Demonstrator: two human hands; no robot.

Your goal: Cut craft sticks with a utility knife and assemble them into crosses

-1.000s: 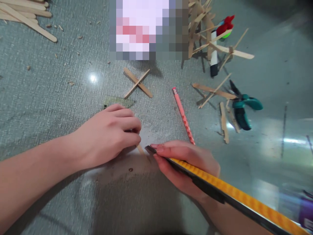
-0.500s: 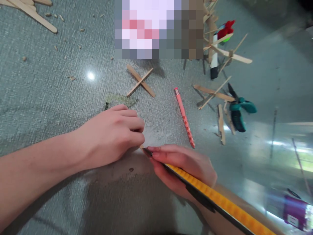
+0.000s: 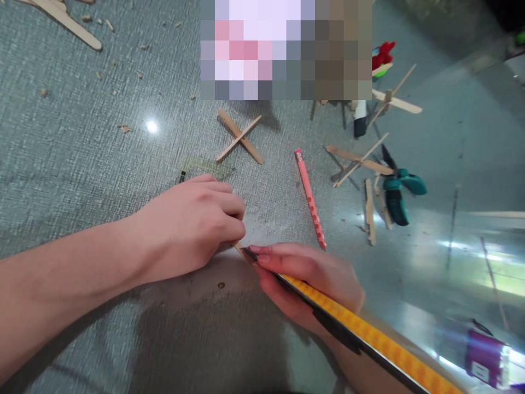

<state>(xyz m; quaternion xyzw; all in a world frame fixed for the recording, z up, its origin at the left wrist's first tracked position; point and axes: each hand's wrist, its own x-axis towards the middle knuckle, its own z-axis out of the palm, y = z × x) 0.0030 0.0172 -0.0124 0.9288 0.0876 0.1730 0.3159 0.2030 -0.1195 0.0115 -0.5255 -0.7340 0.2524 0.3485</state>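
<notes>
My left hand (image 3: 200,221) is closed, its fingers bent down around a thin wooden stick (image 3: 237,246) whose end pokes out on the right. My right hand (image 3: 318,276) grips a yellow and black utility knife (image 3: 348,317) near its front. The dark blade (image 3: 249,254) rests against the stick's end, close to my left fingers. Just beyond my left hand lies a clear greenish set square (image 3: 209,166), partly covered by it. A pink spotted pencil (image 3: 310,200) lies beyond my right hand.
Two crossed craft sticks (image 3: 241,137) lie ahead. To the right are teal-handled pliers (image 3: 396,186), more crossed sticks (image 3: 359,160) and split wood pieces (image 3: 369,210). A purple object (image 3: 486,355) sits at lower right. Craft sticks (image 3: 69,24) and chips lie at upper left; a blurred patch covers the top.
The view has shifted slightly. Both hands, the stick and the knife hold nearly the same positions, with the blade still at the stick's end.
</notes>
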